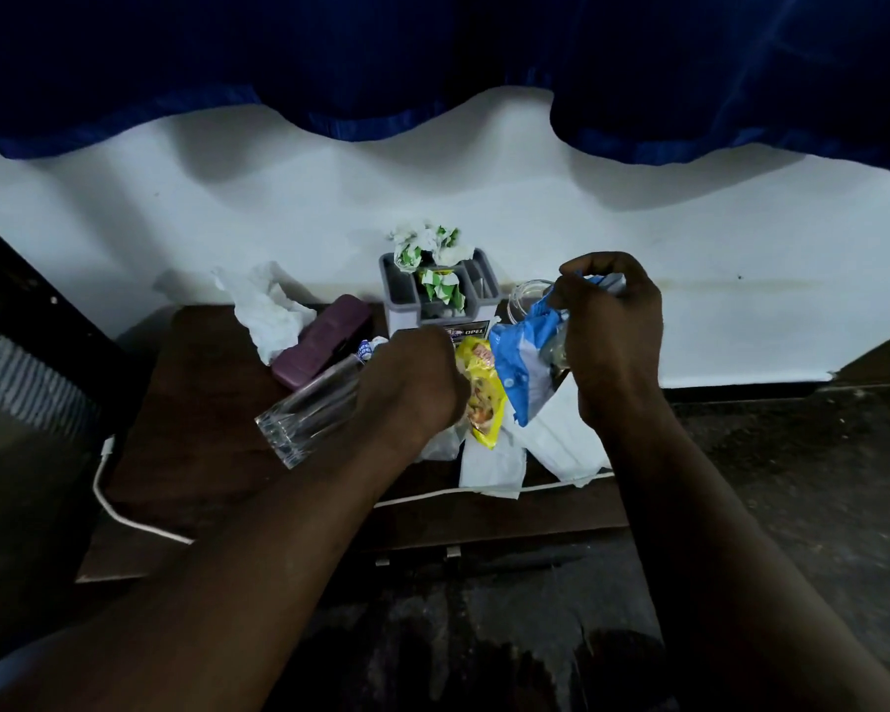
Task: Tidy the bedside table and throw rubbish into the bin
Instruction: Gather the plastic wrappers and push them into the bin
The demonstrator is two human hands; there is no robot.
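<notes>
dark tabletop (201, 454) against white wall, littered. rubbish collection in hand: right hand (612, 341) fingers pinch blue wrapper (522, 362) above the far right corner; left hand (412, 382) covers yellow wrapper (481, 398), finger state cannot be told. next move calls for gripping it and finding the unseen bin.

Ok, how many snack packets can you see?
2. A yellow packet is right beside the left hand; a blue packet is gripped in the right hand. Others may be hidden under the hands or papers.
</notes>
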